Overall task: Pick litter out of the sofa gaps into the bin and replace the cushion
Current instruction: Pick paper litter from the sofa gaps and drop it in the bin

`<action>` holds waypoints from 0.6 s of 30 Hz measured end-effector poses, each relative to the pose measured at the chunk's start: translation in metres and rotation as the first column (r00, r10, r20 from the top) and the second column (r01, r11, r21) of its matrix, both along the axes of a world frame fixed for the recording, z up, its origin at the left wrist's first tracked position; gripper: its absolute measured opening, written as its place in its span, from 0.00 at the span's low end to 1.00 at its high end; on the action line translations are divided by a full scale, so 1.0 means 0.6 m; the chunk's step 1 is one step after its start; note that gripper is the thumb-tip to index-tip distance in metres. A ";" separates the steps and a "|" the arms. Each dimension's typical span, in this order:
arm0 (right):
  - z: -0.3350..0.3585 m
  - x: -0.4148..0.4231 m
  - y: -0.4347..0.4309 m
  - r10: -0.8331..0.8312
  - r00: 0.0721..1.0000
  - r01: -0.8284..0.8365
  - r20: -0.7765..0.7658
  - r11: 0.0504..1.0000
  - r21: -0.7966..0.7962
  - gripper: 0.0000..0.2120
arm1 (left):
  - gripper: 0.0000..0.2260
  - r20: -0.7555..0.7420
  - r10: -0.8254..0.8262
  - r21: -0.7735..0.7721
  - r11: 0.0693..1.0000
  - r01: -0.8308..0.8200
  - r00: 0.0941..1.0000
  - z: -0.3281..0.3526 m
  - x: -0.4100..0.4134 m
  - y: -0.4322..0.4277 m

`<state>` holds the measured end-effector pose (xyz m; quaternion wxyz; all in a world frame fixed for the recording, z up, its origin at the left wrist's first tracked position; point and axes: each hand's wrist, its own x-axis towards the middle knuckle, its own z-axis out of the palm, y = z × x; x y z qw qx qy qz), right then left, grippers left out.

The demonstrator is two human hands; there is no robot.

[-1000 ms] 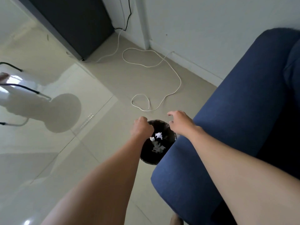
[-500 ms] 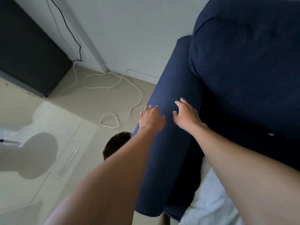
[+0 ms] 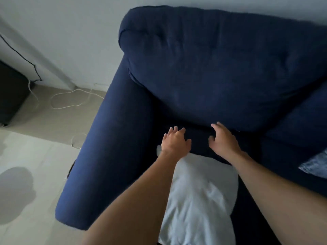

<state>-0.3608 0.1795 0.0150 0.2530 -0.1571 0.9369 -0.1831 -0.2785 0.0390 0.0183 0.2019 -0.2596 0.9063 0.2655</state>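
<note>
Pale grey-white fabric cushion (image 3: 198, 197) on navy sofa (image 3: 221, 68) seat, long axis front-to-back, far end toward backrest, just beside left armrest; left hand (image 3: 176, 141), right hand (image 3: 223, 139) spread, empty, above far edge.

Both forearms bare to the frame edge; no sleeves visible. Left hand (image 3: 176, 141) and right hand (image 3: 223, 141) ungloved. No rings, watch or bands seen.

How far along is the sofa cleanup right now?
Done: cannot tell, since only a sliver of the bin shows behind the armrest. In hand: the left hand and right hand reach empty and open toward the seat gap. Left: replacing the white cushion.
</note>
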 end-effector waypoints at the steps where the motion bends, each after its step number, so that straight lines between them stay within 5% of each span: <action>1: -0.012 -0.007 0.020 -0.003 1.000 0.003 0.020 1.000 0.018 0.25 | 0.25 0.029 -0.011 0.014 1.000 0.011 1.000 -0.013 -0.005 0.016; 18: -0.288 -0.170 0.177 -0.173 0.962 0.145 0.210 0.979 0.140 0.28 | 0.26 0.104 -0.223 0.184 0.962 0.202 0.969 -0.300 -0.218 0.177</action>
